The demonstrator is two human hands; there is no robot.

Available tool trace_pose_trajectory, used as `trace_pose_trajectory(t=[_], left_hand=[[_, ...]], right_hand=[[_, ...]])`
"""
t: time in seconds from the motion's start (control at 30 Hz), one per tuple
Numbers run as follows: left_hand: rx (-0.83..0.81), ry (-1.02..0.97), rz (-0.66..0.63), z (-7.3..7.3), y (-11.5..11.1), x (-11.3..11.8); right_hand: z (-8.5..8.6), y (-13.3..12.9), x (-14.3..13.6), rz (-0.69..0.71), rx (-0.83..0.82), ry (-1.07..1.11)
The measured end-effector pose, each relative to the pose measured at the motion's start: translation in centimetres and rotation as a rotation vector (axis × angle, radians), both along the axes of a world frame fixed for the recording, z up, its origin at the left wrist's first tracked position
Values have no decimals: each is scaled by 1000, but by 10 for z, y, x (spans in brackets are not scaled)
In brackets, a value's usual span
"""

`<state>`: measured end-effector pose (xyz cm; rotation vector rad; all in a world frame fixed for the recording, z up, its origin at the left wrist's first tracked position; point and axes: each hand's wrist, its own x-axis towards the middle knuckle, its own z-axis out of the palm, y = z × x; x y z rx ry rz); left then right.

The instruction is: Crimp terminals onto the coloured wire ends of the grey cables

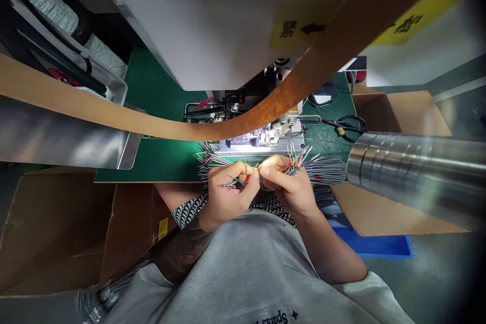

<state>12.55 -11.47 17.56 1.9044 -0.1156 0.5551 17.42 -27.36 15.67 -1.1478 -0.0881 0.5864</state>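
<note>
In front of the machine's lit metal head [261, 136], my two hands meet with their fingertips almost touching. My left hand [231, 190] is closed in a pinch on a cable whose thin coloured wires, red and green among them, fan out at its end. My right hand [290, 185] pinches at the same spot, and grey cables with stripped coloured ends rise beside its fingers. A thick bundle of grey cables [326, 169] lies just right of that hand. More cable ends [205, 159] show left of my left hand. The exact pinch point is too small to make out.
A brown paper-like strip [170, 129] curves across, above my hands. Scissors [347, 126] lie on the green table [152, 162] at right, near a shiny metal cylinder [410, 174]. Cardboard boxes [56, 228] stand on both sides; a blue tray [379, 243] is low at right.
</note>
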Motion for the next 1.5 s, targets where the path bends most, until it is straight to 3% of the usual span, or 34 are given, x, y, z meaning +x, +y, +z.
trace_pose_trajectory(t=[0.3,0.53,0.83,1.1,1.5], left_hand=[[-10,10,-1,-6,0,-3],[-57,43,-14,-2,0,-2],[-198,137,-65,6,1,-2],[-196,139,-112,6,4,-1],[-196,142,-109,3,4,-1]], right_hand=[[-1,1,1,-14,-9,-1],[-1,0,2,-11,-16,-4],[-4,2,3,29,105,-17],[2,4,6,91,130,-23],[-3,0,3,73,68,7]])
